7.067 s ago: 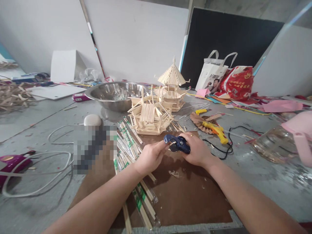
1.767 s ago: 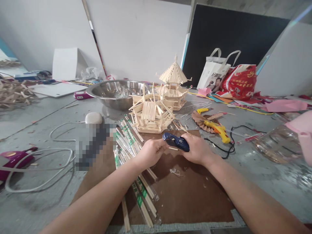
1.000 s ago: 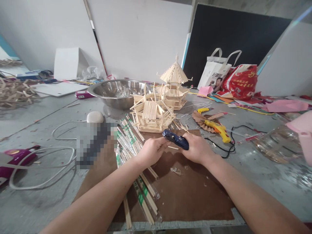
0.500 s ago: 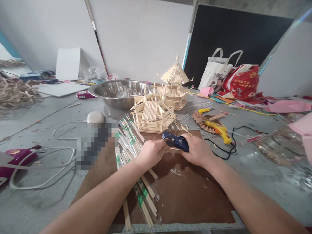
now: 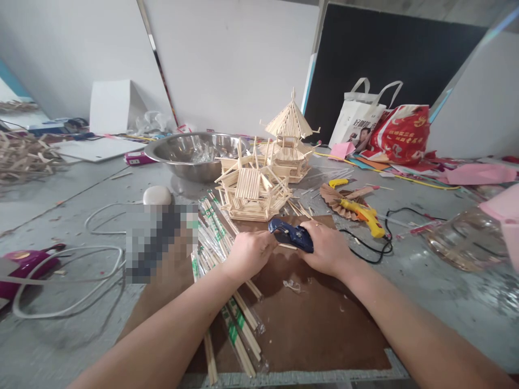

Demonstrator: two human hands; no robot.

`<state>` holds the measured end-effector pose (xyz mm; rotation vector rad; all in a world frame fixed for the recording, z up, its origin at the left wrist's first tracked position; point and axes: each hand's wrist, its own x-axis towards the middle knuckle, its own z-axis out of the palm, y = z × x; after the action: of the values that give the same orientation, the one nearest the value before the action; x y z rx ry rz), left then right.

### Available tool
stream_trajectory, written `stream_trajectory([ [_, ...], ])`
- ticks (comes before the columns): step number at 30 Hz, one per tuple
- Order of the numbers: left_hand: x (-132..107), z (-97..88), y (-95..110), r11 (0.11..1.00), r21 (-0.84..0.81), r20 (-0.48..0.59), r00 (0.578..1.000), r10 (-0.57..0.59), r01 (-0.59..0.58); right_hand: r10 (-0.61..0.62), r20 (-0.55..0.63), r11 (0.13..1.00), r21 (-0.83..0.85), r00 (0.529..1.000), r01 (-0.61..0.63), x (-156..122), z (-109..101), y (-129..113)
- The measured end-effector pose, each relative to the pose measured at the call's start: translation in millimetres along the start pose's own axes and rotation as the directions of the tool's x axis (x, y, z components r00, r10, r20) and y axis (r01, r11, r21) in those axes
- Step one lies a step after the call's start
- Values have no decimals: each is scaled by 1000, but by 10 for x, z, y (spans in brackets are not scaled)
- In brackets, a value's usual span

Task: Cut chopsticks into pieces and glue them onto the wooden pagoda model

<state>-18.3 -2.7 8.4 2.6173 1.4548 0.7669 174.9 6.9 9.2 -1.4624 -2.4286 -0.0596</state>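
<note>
My right hand [image 5: 327,246] is wrapped round a dark blue hand cutter [image 5: 294,233], held low over the brown sheet [image 5: 316,324]. My left hand [image 5: 253,254] is closed in a pinch at the cutter's left end. A short pale stretch of chopstick [image 5: 287,246] shows just below the tool, between the two hands; its left end is hidden by my left fingers. Wrapped chopsticks [image 5: 241,321] with green-printed sleeves lie under and left of my left forearm. Just beyond my hands stands a partly built chopstick model [image 5: 253,186].
A pagoda-shaped stick model [image 5: 290,129] and a steel basin [image 5: 182,156] stand behind. To the right lie a yellow glue gun [image 5: 367,216] with black cord, a yellow-handled knife [image 5: 338,183] and a clear container [image 5: 466,243]. A white cable [image 5: 68,313] loops at left.
The view has shifted very slightly. Both hands keep their places at the cutter, and a little more of the pale stick shows under it.
</note>
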Motion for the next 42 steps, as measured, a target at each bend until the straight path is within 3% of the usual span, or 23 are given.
stream_trajectory([
  [7, 6, -21, 30, 1000, -22, -26, 1000, 11, -12, 50, -2, 999, -12, 999, -50, 16, -36, -37],
  [21, 12, -22, 53, 994, -34, 11, 995, -104, 104, 120, 23, 988, -102, 992, -117, 38, -62, -89],
  [29, 17, -9, 43, 994, -52, 21, 996, -90, 91, 160, -59, 979, -120, 985, -166, 17, -53, -71],
  [33, 25, 3, 34, 986, -145, 34, 996, -84, 88, 194, -91, 966, -154, 977, -206, 36, -32, -17],
  [37, 35, 14, 28, 920, -355, 73, 986, -151, 168, 206, -66, 962, -170, 976, -215, 52, -6, 55],
  [42, 69, 0, 51, 720, -612, 127, 938, -321, 329, 179, -50, 970, -158, 983, -185, 60, 20, 94],
])
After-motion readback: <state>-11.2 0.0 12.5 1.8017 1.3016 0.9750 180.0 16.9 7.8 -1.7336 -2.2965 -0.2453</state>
